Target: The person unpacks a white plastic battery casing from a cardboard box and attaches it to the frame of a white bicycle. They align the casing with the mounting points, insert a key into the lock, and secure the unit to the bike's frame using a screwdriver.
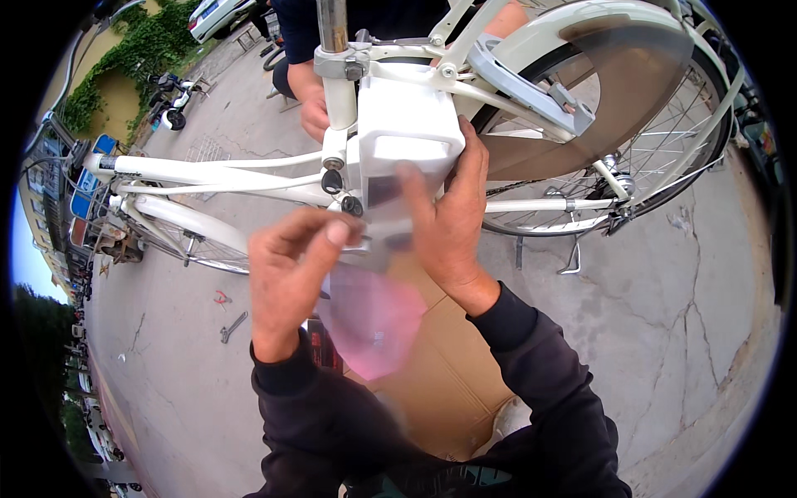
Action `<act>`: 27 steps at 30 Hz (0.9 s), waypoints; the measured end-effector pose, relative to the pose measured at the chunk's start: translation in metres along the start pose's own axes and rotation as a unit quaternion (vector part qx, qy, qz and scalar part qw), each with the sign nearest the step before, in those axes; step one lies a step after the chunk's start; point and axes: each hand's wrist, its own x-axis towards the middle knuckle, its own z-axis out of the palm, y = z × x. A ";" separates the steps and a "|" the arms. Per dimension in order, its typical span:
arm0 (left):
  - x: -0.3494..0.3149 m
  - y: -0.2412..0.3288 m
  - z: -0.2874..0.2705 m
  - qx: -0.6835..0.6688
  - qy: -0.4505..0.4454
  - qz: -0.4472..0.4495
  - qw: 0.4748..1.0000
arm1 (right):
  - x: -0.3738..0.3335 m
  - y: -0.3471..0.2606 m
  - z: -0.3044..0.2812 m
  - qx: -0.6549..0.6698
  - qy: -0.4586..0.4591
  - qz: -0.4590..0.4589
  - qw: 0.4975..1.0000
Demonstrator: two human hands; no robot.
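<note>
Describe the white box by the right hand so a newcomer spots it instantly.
Start at the white bicycle, then its upright post at top centre. Just right of that post sits the white box, the right hand at its right edge. Its broad, blocky body stands out from the slim tubes around it.

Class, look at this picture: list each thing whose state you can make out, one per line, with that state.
Left hand: blurred, fingers curled; grip unclear
Right hand: spread, against the white box
White box: upright, behind the seat tube
Pink sheet: blurred, below the left hand
Kickstand: lowered
Pliers: lying on the ground
Wrench: lying on the ground
Cardboard: spread out, creased
</note>
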 end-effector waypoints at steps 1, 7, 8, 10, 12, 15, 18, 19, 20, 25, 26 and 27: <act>0.007 0.002 -0.004 0.023 0.074 0.049 0.996 | -0.002 -0.001 0.003 -0.015 0.001 -0.002 1.000; 0.104 -0.036 -0.026 0.010 0.065 0.149 0.987 | -0.003 0.003 0.012 0.066 0.022 0.057 0.996; 0.112 -0.040 -0.025 -0.028 0.048 0.133 0.990 | -0.003 0.003 0.014 0.084 0.022 0.060 0.994; 0.122 -0.033 -0.018 0.028 -0.051 0.130 0.990 | -0.001 0.008 0.008 0.100 0.023 0.070 0.992; 0.129 -0.035 -0.013 0.111 -0.065 0.110 0.986 | 0.001 0.007 0.003 0.107 0.018 0.078 0.991; 0.135 -0.047 -0.028 0.056 -0.114 0.075 0.989 | 0.005 0.009 0.001 0.114 0.014 0.065 0.991; 0.140 -0.053 -0.032 0.072 -0.128 0.087 0.985 | 0.003 0.005 0.001 0.142 0.023 0.088 0.986; 0.142 -0.054 -0.033 0.014 -0.132 0.102 0.986 | -0.001 0.000 0.003 0.127 0.041 0.076 0.988; 0.140 -0.055 -0.035 0.012 -0.135 0.111 0.985 | -0.005 -0.008 0.006 0.111 0.057 0.064 0.990; 0.121 -0.059 -0.044 0.044 -0.048 0.077 0.995 | -0.005 -0.001 0.000 0.101 0.022 0.061 0.993; 0.108 -0.052 -0.044 0.062 -0.014 0.062 0.996 | -0.005 0.001 -0.001 0.096 0.025 0.058 0.993; 0.095 -0.042 -0.039 0.037 -0.024 0.035 0.998 | -0.004 0.001 -0.001 0.093 0.026 0.052 0.994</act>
